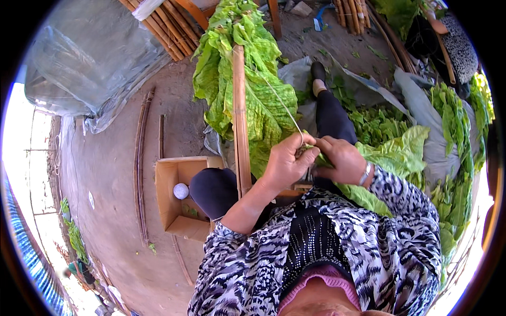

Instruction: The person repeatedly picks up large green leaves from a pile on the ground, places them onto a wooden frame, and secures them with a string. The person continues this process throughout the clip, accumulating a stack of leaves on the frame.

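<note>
My left hand point(289, 159) is closed in a pinch on a pale string point(281, 100), which runs taut up to the hanging leaves. Against it, my right hand point(342, 160) is closed round the stem end of large green tobacco leaves point(398, 152), whose blades spread out to the right and below the wrist. The fingers partly hide the stems. A split bamboo stick point(240, 116) stretches away from beside my left forearm. Toward its far end, a thick bunch of tobacco leaves point(216, 79) hangs on both sides.
An open cardboard box point(167, 197) holding a white ball of twine point(181, 191) sits left of my knee. Thin poles point(141, 168) lie on the floor. Leaf piles point(379, 124) and grey sheeting point(427, 126) are at right. Bundled sticks point(166, 26) lie far left; another person's hand point(438, 26) shows far right.
</note>
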`<state>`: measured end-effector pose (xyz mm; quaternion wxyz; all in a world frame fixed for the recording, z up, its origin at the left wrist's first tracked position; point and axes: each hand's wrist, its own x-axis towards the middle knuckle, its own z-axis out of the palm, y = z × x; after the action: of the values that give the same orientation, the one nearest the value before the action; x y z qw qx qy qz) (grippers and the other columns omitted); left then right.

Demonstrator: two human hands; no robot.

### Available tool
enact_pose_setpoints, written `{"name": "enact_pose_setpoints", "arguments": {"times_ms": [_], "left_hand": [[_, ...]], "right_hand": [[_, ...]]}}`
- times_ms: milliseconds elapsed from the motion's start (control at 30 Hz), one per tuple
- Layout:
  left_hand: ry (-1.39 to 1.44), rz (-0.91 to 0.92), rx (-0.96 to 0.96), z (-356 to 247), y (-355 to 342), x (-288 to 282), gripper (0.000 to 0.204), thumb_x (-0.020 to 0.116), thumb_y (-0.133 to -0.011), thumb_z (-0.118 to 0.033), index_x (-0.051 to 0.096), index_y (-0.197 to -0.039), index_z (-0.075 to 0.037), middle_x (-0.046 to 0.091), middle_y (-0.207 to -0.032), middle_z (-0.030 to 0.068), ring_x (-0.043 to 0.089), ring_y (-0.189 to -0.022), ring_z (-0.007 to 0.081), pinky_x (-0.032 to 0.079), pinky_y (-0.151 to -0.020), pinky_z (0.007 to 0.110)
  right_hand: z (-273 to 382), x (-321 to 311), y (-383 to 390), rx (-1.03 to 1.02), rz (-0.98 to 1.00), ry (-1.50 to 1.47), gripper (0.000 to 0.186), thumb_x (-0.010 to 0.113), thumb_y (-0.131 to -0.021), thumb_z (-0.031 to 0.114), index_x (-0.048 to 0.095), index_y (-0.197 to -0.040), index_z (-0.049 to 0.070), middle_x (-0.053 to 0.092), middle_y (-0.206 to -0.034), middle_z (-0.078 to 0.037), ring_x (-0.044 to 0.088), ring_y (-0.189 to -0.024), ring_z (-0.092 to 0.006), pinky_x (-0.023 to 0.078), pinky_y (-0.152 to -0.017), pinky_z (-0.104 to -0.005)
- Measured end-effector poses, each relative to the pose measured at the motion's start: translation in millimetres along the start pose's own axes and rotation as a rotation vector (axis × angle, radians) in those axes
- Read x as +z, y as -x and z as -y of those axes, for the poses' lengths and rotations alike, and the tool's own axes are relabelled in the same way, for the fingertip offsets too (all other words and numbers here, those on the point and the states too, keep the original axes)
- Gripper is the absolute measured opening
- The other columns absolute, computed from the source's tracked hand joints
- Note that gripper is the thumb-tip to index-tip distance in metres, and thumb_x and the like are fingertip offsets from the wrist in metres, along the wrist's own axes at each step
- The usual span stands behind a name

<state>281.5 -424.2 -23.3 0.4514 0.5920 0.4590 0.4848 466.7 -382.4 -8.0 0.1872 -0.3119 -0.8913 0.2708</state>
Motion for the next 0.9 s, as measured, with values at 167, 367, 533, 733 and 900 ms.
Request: {"name": "enact_pose_setpoints", "arguments": {"times_ms": [167, 367, 533, 733, 900], "left_hand": [[-0.151, 0.063, 0.054, -30, -14, -25, 0.041, 0.065, -0.082, -0.017, 0.051, -0.12, -0.006, 0.056, -0.072, 0.0021, 0.054, -0.056, 0.0089, 0.046, -0.051, 0.024], [-0.876, -0.022, 0.673, -70, -73, -56, 0.056, 0.059, -0.08, -0.019, 0.042, -0.132, -0.008, 0.052, -0.064, 0.004, 0.053, -0.045, 0.0155, 0.041, -0.038, 0.029], [-1.42, -0.248, 0.89, -91, -160, -91, 0.046, 0.056, -0.08, -0.018, 0.049, -0.124, -0.008, 0.051, -0.063, 0.0029, 0.05, -0.043, 0.014, 0.041, -0.037, 0.027], [-1.037, -0.494, -0.234, 41, -180, -327, 0.035, 0.051, -0.088, -0.041, 0.061, -0.099, -0.009, 0.063, -0.071, 0.0139, 0.063, -0.068, 0.026, 0.048, -0.065, 0.041], [-0.647, -0.499, -0.473, 174, -129, -315, 0.027, 0.051, -0.088, -0.03, 0.064, -0.09, -0.006, 0.059, -0.063, 0.0077, 0.057, -0.055, 0.0161, 0.045, -0.056, 0.032]], "right_hand": [[-8, -13, 13, 0.297, 0.141, 0.032, 0.036, 0.071, -0.069, 0.022, 0.057, -0.099, 0.008, 0.06, -0.075, -0.014, 0.061, -0.069, -0.0318, 0.049, -0.062, -0.0404], [-52, -80, -168, 0.062, -0.195, 0.572, 0.024, 0.055, -0.083, 0.022, 0.049, -0.101, 0.007, 0.06, -0.077, -0.014, 0.059, -0.07, -0.0344, 0.046, -0.058, -0.045], [-90, -25, -294, -0.402, -0.179, 0.974, 0.018, 0.055, -0.078, 0.013, 0.061, -0.096, 0.012, 0.062, -0.087, -0.007, 0.06, -0.083, -0.0253, 0.047, -0.074, -0.0373], [-139, 19, -308, 0.009, 0.24, -0.077, 0.038, 0.065, -0.079, 0.03, 0.058, -0.108, 0.008, 0.065, -0.095, -0.007, 0.06, -0.092, -0.0233, 0.046, -0.08, -0.0348], [-185, 97, -303, 0.353, -0.272, -0.585, 0.064, 0.07, -0.073, 0.04, 0.052, -0.116, -0.005, 0.06, -0.106, -0.024, 0.058, -0.1, -0.0278, 0.044, -0.086, -0.0344]]}}
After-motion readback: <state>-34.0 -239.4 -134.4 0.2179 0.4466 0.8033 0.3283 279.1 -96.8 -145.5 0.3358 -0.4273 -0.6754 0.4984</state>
